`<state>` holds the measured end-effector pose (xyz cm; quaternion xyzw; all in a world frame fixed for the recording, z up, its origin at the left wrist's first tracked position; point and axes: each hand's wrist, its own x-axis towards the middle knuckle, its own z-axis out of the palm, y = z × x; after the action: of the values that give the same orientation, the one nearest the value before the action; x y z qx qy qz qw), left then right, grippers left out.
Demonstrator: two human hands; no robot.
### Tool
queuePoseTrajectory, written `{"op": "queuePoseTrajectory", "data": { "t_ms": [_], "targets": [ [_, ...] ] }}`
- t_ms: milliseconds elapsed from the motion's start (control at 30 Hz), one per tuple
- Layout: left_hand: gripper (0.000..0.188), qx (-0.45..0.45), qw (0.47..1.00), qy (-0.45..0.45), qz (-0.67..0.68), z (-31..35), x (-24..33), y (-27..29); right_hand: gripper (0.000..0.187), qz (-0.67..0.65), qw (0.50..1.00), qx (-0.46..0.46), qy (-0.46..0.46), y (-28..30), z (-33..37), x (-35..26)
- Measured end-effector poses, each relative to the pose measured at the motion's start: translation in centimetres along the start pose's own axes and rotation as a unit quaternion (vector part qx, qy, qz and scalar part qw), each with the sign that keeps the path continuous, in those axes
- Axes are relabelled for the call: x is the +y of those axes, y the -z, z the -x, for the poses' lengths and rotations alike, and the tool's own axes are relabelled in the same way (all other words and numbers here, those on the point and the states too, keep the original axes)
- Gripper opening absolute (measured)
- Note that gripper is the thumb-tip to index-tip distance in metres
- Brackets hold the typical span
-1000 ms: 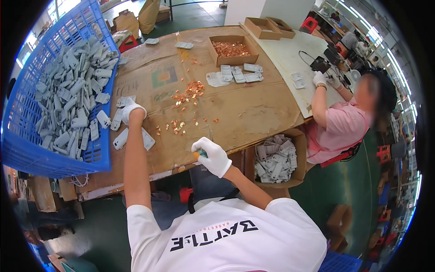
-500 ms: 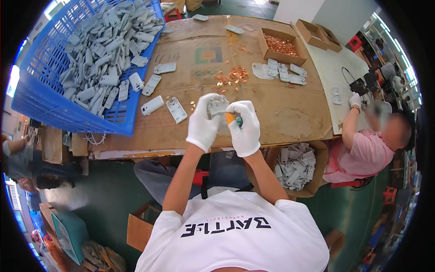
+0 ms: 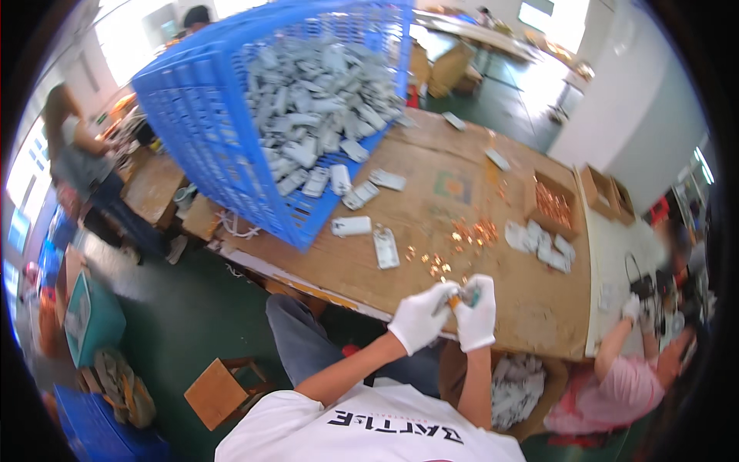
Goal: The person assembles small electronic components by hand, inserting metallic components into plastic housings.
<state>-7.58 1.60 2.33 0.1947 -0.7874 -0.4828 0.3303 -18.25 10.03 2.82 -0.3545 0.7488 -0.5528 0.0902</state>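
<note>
Brown cardboard (image 3: 531,312) bears the blue crate (image 3: 204,127), mouth inward, seemingly for reach. Right of the crate, the left hand (image 3: 419,317) pinches a half-hidden pale part (image 3: 445,303), probably steadying it; the right hand (image 3: 476,319) clasps an orange-and-teal object (image 3: 456,300).

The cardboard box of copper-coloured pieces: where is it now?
In the head view, the cardboard box stands toward the right on the cardboard-covered table, just beyond the whitish plastic casings and left of two shallow cardboard trays.

Shows a wooden stool (image 3: 216,393) on the green floor (image 3: 181,323), a teal bin (image 3: 109,317) and a grey-brown bag (image 3: 127,391) to its left, and a white pillar (image 3: 647,108) at upper right.
</note>
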Motion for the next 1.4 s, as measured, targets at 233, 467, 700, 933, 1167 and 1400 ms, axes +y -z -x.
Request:
{"op": "queuePoseTrajectory", "data": {
  "t_ms": [233, 467, 700, 933, 1167, 1400],
  "targets": [
    [0.031, -0.064, 0.976, 0.183, 0.099, 3.1, -2.3, -1.1, 0.026, -0.037, 0.998, -0.053, -0.003, -0.3, 3.2, 2.2],
    [0.024, -0.027, 0.957, 0.172, 0.234, 4.1, -5.4, -2.1, 0.024, -0.135, 0.987, -0.071, 0.058, 0.2, 5.0, -1.2],
    [0.023, 0.01, 0.892, 0.198, 0.406, 4.5, 0.5, 3.8, 0.025, -0.297, 0.794, -0.213, 0.485, -1.0, 4.2, -9.0],
    [0.029, -0.028, 0.92, 0.19, 0.342, 6.0, 2.2, 3.1, 0.016, -0.264, 0.821, -0.183, 0.472, -0.1, 5.6, -8.0],
    [0.035, -0.004, 0.953, 0.164, 0.255, 7.0, 3.9, 3.4, 0.017, -0.27, 0.814, -0.185, 0.48, 0.1, 6.6, -8.5],
    [0.037, 0.017, 0.956, 0.164, 0.243, 6.9, 4.2, 3.4, 0.016, -0.275, 0.805, -0.206, 0.484, 0.1, 6.3, -8.7]
  ]
}}
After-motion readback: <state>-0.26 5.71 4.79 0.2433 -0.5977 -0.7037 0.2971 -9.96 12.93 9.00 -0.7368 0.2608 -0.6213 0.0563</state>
